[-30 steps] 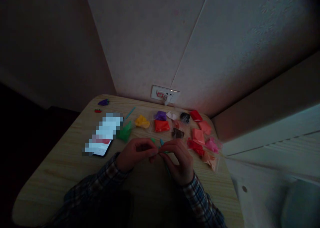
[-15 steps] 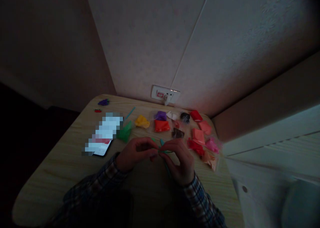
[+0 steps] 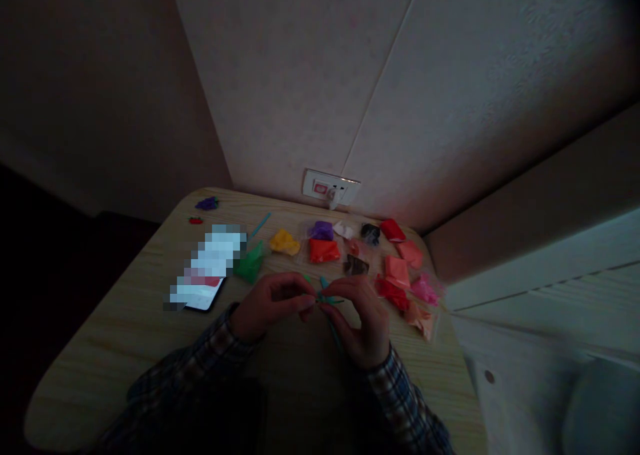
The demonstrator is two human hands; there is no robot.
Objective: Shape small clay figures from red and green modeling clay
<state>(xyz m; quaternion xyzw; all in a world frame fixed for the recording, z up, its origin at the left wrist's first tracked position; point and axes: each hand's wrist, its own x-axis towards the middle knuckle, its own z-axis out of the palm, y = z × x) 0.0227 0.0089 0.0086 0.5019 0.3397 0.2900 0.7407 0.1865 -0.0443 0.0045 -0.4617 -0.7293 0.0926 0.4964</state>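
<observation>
Just above the table, my left hand and my right hand meet fingertip to fingertip. Between them they pinch a thin green strip, which looks like modelling clay; its end pokes out past my right fingertips. Both hands are closed, and the fingers hide most of the strip. A light blue tool shows behind and below my right hand, partly covered by it. A bit of bright green is just visible beyond my left fingers.
Several bags of coloured clay lie beyond the hands, among them a green bag, a yellow bag and an orange bag. A lit phone, a blue stick and purple grapes are on the left. A wall socket is behind.
Both hands stay almost in place, with only a slight shift of the fingertips around the green strip. Everything else lies as before.
</observation>
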